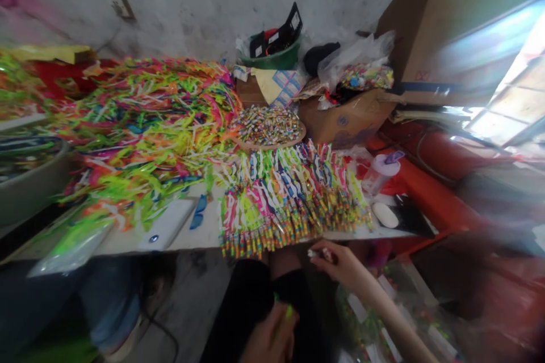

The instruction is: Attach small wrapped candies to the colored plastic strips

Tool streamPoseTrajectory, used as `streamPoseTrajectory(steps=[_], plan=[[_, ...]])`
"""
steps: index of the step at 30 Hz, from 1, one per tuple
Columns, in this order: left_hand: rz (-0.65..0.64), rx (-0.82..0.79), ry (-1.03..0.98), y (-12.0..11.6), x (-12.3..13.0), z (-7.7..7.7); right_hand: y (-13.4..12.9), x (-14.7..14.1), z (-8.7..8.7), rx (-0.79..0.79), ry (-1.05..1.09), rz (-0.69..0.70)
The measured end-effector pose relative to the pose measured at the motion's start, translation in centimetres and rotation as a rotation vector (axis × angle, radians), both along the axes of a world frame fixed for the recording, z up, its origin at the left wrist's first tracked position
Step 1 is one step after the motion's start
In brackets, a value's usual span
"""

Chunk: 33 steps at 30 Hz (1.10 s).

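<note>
Cluttered table, right hand pinching small piece, left hand curled

Stained grey wall, bright window at right

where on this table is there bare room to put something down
Only slivers are bare: the white edge between the white tablet and the laid-out rows of toys. The neon strip pile crowds the rest.

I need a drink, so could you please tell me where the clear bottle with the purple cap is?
In the head view, the clear bottle lies tilted at the table's right end, just right of the fanned row of colourful toys and above a white oval object.
</note>
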<state>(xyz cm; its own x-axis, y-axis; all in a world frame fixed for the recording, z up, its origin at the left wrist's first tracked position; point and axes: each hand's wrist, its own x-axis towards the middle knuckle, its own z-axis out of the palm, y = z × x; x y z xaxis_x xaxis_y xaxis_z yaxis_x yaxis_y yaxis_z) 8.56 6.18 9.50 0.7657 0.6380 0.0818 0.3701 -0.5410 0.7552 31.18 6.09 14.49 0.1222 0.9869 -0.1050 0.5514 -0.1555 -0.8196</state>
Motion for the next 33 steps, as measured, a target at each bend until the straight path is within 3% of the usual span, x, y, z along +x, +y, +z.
streamPoseTrajectory(steps=[2, 4, 7, 10, 15, 23, 33], plan=[[0.045, 0.07, 0.026, 1.9, -0.5, 1.1, -1.3, -3.0, 0.3, -0.011, 0.078, 0.072], [0.016, 0.261, 0.118, 3.9, -1.1, 2.5, -2.2, -5.1, 0.4, 0.005, 0.124, 0.113], [0.003, 0.551, 0.205, 5.9, -1.9, 4.5, -3.0, -6.7, 0.0, 0.081, 0.078, 0.047], [-0.061, 0.709, 0.241, 6.0, -2.3, 5.3, -3.1, -7.1, -0.2, 0.132, -0.021, -0.009], [-0.073, 0.757, 0.273, 5.4, -2.9, 5.5, -2.8, -7.4, 0.1, 0.202, -0.044, 0.039], [-0.148, 0.82, 0.357, 5.3, -3.9, 5.8, -2.6, -7.7, 0.9, 0.162, -0.096, 0.13], [-0.241, 0.794, 0.373, 5.0, -4.3, 5.9, -3.0, -7.1, 1.3, -0.042, -0.119, 0.289]])
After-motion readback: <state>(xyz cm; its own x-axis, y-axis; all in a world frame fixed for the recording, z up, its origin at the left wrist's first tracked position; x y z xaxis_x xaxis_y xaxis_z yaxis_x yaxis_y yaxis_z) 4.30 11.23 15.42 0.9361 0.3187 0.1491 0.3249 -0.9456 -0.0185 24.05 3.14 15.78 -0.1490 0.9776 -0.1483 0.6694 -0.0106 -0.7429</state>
